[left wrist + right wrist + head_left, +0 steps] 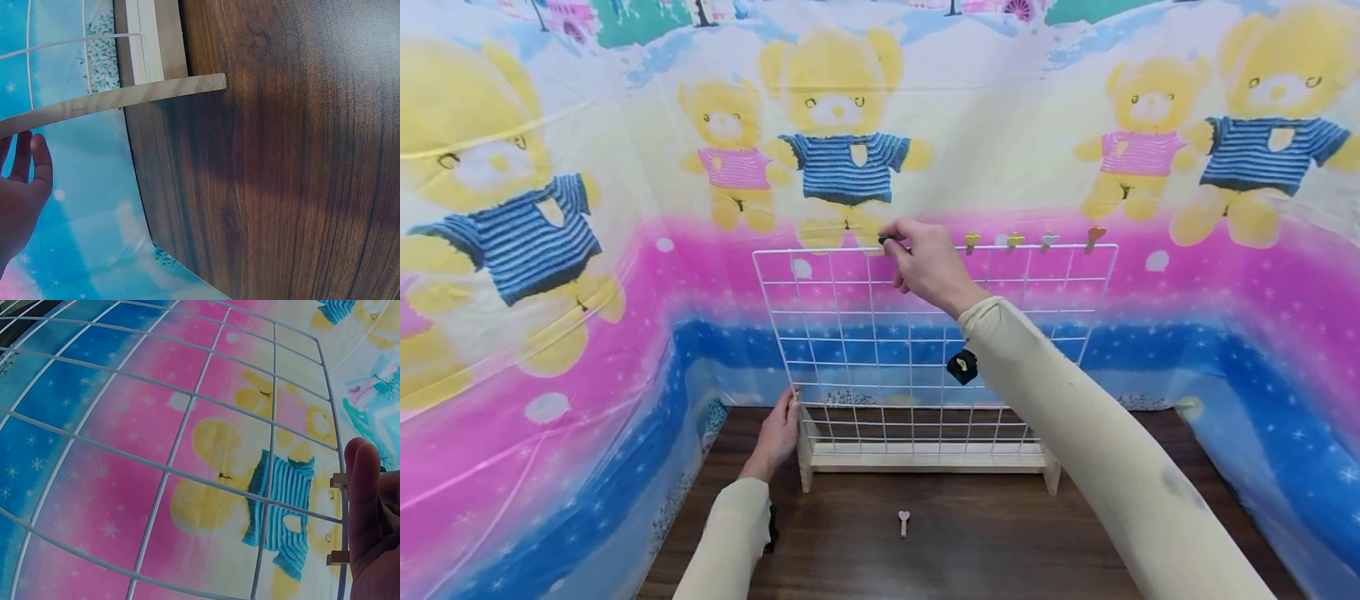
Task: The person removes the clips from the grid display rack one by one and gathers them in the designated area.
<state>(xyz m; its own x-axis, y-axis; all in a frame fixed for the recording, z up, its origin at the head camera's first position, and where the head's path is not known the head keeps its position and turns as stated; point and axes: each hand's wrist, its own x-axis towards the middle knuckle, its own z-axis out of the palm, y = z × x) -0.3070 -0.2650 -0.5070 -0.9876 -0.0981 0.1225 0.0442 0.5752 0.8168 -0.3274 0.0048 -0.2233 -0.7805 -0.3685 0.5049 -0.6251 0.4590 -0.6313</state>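
A white wire grid (850,333) stands upright in a wooden base (925,457) on a dark wood table (1000,533). My right hand (892,242) reaches to the grid's top wire and pinches a small clip (885,240) there. In the right wrist view the clip's wooden legs (338,481) show beside my fingers (365,506), straddling the top wire. Several heart-topped clips (1015,242) sit on the same wire further right. My left hand (782,425) rests with straight fingers against the grid's lower left corner, by the base's wooden foot (125,97). One loose heart clip (903,522) lies on the table.
A plastic sheet printed with teddy bears (842,150) hangs close behind and wraps both sides of the table. The sheet's blue edge (81,237) drapes past the table's left side under my left hand (25,187).
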